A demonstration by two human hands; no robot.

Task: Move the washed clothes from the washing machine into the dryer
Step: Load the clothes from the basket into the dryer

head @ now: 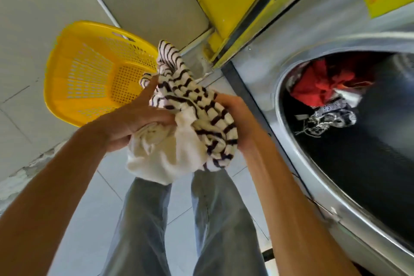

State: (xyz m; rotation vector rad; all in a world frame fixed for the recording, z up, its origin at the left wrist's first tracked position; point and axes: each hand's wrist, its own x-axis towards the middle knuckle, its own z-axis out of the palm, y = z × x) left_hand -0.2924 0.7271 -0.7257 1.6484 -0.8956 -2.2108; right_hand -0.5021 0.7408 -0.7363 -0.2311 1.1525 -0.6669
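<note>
Striped garment (190,105) bunched between left hand (132,123) and right hand (237,116), both grips clenched on it | basket (74,69) at 10 o'clock, likely to receive it | drum (336,105) at 3 o'clock holds more.

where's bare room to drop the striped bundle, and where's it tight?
Yellow basket on the floor looks bare inside. The machine drum is bare below the red garment and patterned cloth piled at the back. Left hand and right hand both grip the striped clothes.
</note>
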